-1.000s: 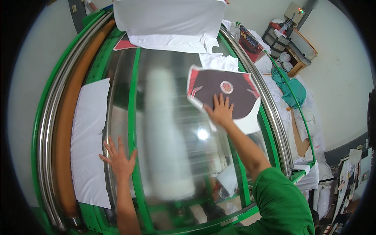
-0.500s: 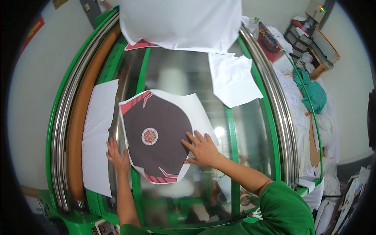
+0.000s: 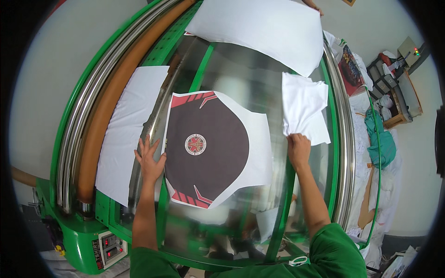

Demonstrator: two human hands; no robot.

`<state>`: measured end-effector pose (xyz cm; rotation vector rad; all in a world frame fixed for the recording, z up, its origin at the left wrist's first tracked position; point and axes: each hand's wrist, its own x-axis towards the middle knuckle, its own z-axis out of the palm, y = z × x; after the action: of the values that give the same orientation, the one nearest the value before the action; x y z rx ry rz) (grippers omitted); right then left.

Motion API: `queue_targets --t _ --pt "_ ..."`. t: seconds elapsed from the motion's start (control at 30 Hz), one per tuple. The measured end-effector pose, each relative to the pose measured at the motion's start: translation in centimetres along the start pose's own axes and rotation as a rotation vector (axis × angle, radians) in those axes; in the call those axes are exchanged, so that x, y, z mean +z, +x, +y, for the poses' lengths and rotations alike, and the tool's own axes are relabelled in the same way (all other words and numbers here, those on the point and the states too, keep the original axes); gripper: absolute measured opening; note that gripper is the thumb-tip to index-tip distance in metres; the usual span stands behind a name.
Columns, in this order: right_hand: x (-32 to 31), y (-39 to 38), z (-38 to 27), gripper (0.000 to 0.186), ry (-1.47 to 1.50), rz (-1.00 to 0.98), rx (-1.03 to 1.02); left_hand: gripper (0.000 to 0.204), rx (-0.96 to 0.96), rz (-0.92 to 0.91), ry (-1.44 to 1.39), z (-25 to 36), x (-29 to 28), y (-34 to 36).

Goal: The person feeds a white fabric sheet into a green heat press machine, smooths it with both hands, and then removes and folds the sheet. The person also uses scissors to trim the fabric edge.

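A printed sheet (image 3: 204,171) lies flat on the glossy tabletop (image 3: 232,69), dark grey with red-striped corners, a round emblem and a white margin. Its left edge is beside my left hand (image 3: 151,160), which rests with fingers spread and holds nothing. Over to the right, my right hand (image 3: 299,150) pinches the near left corner of a white fabric piece (image 3: 306,106). That cloth has an uneven outline and bunches slightly at my fingers.
White cloth (image 3: 123,134) lies along the orange-brown roller (image 3: 111,111) on the left. A large white sheet (image 3: 264,28) covers the far end, where another person's hand (image 3: 315,7) shows. Metal rollers (image 3: 345,153) run along the right, with piled fabric beyond. A control panel (image 3: 111,248) is at near left.
My right hand has left the printed sheet and taken hold of the white fabric piece's corner. The printed sheet now lies flatter and squarer. The head view has shifted.
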<state>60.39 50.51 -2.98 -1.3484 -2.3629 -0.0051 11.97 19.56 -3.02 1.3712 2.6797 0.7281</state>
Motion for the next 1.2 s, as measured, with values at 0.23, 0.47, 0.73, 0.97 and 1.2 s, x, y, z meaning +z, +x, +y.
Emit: queue_targets --t 0.23,0.47,0.73,0.97,1.2 --pt "-5.3 -9.1 1.2 0.027 0.486 0.198 0.413 0.094 -0.02 0.049 0.082 -1.0 1.4 0.4" --pt "-25.8 -12.9 1.3 0.027 1.009 0.265 0.738 0.122 -0.088 -0.11 0.184 0.2 1.1 1.0" --pt "-47.5 -18.1 -6.9 0.025 1.596 0.185 0.652 0.133 -0.13 -0.156 0.067 4.0 0.3 -0.1" --pt "-52.6 -24.6 -12.2 0.017 1.7 0.221 0.564 0.143 0.167 -0.654 0.263 14.0 -2.4 -13.1" --pt "-53.5 -28.6 -15.5 0.018 1.686 0.245 0.502 0.094 0.753 -0.913 -1.133 32.9 -9.3 -29.4"
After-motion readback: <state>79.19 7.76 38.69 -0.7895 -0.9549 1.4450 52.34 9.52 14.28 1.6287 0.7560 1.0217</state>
